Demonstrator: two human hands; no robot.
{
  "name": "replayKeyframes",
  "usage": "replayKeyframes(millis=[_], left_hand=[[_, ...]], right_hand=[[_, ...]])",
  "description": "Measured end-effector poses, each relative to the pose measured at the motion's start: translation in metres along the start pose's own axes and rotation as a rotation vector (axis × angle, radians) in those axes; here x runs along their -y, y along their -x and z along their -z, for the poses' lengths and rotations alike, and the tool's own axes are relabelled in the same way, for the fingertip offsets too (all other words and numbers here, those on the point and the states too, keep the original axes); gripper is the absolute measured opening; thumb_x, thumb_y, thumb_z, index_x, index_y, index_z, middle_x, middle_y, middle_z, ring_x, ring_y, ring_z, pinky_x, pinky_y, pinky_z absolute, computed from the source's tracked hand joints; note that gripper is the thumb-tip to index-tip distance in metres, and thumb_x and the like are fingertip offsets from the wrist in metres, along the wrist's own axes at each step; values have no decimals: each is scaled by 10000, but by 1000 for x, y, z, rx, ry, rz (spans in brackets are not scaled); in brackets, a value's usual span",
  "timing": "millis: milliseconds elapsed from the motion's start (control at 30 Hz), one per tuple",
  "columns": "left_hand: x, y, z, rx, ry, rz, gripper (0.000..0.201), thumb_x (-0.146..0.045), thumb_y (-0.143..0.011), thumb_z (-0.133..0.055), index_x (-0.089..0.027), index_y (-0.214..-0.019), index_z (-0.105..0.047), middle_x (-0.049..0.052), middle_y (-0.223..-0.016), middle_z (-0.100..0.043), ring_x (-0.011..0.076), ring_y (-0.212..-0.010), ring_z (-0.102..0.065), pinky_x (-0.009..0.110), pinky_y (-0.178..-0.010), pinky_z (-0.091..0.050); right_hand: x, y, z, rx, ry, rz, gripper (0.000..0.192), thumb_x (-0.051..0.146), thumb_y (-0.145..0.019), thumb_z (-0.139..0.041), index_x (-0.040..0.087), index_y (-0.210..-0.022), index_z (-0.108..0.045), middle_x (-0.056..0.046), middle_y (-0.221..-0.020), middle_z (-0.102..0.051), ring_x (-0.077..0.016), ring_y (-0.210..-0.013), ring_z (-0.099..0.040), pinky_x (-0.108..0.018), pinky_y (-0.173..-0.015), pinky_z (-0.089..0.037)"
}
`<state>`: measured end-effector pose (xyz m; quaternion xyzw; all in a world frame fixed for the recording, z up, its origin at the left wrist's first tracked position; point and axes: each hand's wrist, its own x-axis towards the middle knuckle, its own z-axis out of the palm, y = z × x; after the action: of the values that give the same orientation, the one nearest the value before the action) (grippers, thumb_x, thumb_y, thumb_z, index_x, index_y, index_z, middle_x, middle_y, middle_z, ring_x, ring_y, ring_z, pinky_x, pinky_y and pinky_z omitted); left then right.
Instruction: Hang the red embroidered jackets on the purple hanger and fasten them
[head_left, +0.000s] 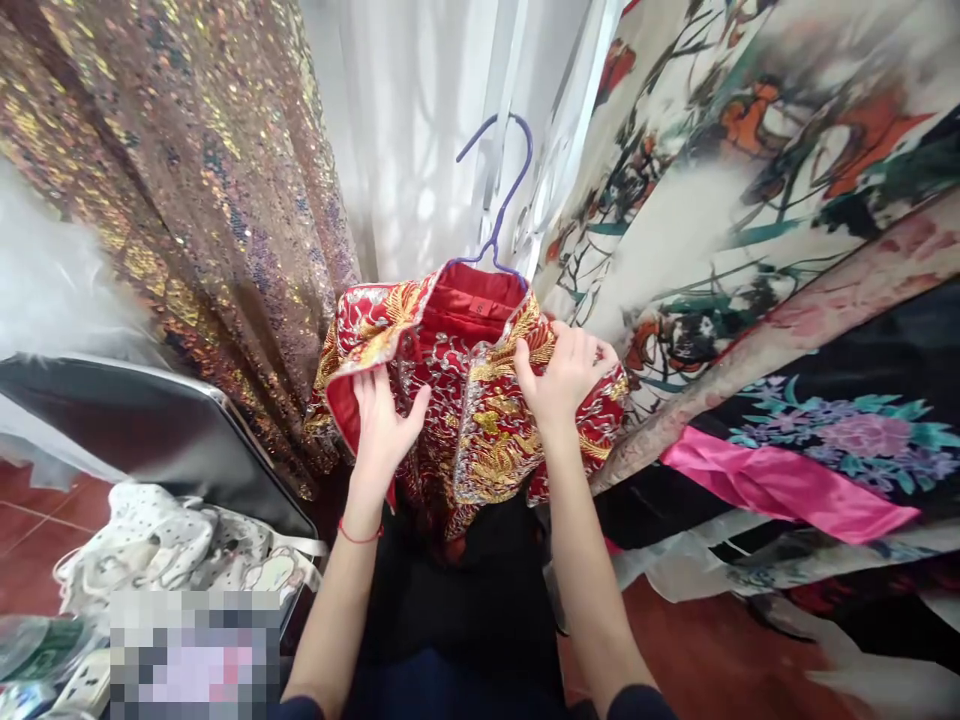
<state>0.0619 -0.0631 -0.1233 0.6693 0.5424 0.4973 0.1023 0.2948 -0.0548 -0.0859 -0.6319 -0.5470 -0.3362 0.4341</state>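
A red jacket (495,440) with gold and silver embroidery hangs from a purple wire hanger (523,165). Its front is parted, so the red lining and a small size label (478,309) show inside the collar. My left hand (384,420) holds the left front panel, with its fingers tucked behind the edge and the thumb standing apart. On the jacket's right shoulder, my right hand (562,375) grips the embroidered cloth between thumb and fingers. The jacket's lower part is dim and partly hidden by the forearms.
A sequined gold cloth (217,170) hangs on the left, white curtains (405,130) behind. Printed garments (697,180) and a black embroidered one with a pink band (787,480) hang right. A dark chair (142,430), spotted white cloth (180,545) and plastic bottle (45,645) are lower left.
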Motion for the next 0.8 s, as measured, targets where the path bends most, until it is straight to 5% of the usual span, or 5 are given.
replayKeyframes(millis=[133, 233, 367, 500, 800], left_hand=[[4, -37, 13, -124, -185, 63, 1070, -571, -804, -655, -72, -1594, -135, 251, -1675, -26, 404, -1562, 35, 638, -1231, -85], [1, -70, 25, -138, -230, 42, 1079, -618, -805, -636, -77, -1594, -138, 239, -1679, -16, 405, -1558, 79, 643, -1224, -65], [1, -103, 34, -62, -200, -31, 889, -661, -865, -548, -146, -1546, -300, 208, -1648, -236, 391, -1563, -24, 634, -1220, -76], [6, -108, 40, -62, -271, -128, 674, -697, -857, -551, -153, -1254, -582, 203, -1284, -616, 386, -1294, -504, 564, -1132, -299], [1, -106, 45, 5, -367, -396, 383, -556, -951, -509, -210, -835, -629, 64, -891, -625, 249, -954, -540, 365, -916, -364]], right_hand=[[-2, 2, -2, 13, -37, 27, 446, 501, -947, -464, 115, -1101, -624, -132, -945, -644, -267, -907, -536, -498, -956, -349], [-2, 0, -4, 26, -74, 19, 430, 497, -942, -467, 123, -1092, -618, -132, -957, -643, -266, -916, -535, -489, -954, -342], [-2, -1, -8, 15, -103, 21, 414, 494, -934, -469, 133, -1070, -620, -119, -937, -650, -258, -900, -533, -468, -948, -334], [-5, -2, -10, 18, -120, 15, 397, 491, -925, -477, 148, -1063, -621, -110, -938, -659, -256, -894, -528, -461, -939, -333], [-5, -1, -7, 29, -123, 7, 388, 481, -1012, -423, 174, -1019, -661, -75, -914, -691, -218, -862, -537, -395, -928, -315]])
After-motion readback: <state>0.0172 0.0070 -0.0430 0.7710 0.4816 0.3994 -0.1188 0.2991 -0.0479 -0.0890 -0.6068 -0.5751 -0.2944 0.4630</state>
